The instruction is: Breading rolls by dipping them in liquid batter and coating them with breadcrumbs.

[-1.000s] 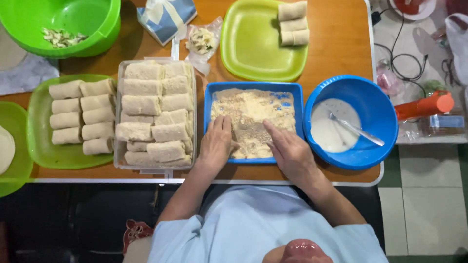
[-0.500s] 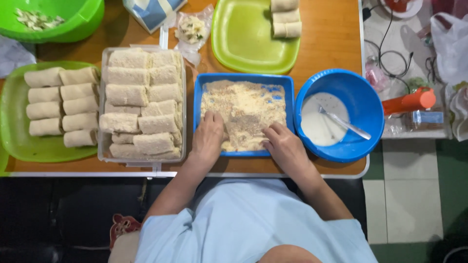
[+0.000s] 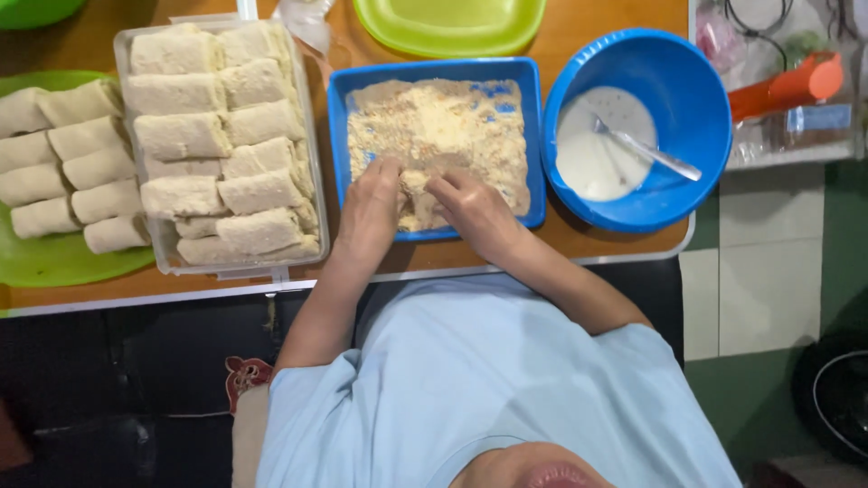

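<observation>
A blue rectangular tray (image 3: 340,136) holds pale breadcrumbs (image 3: 443,122). My left hand (image 3: 369,212) and my right hand (image 3: 475,212) are both inside its near half, fingertips close together. Between them they pinch a crumb-covered roll (image 3: 414,185), which the fingers and crumbs mostly hide. To the left, a clear plastic container (image 3: 235,267) is packed with several pale coated rolls (image 3: 181,136). Further left, a green plate (image 3: 54,264) carries several more rolls (image 3: 63,172).
A blue round bowl (image 3: 710,117) with white batter and a metal spoon (image 3: 651,154) stands right of the tray. A second green plate (image 3: 452,32) lies behind the tray. The wooden table (image 3: 588,246) ends just beyond the bowl, where an orange object (image 3: 782,86) lies on a shelf.
My hands have drawn together from the tray's near corners to its middle and closed on a roll in the crumbs. The view has shifted nearer and to the left.
</observation>
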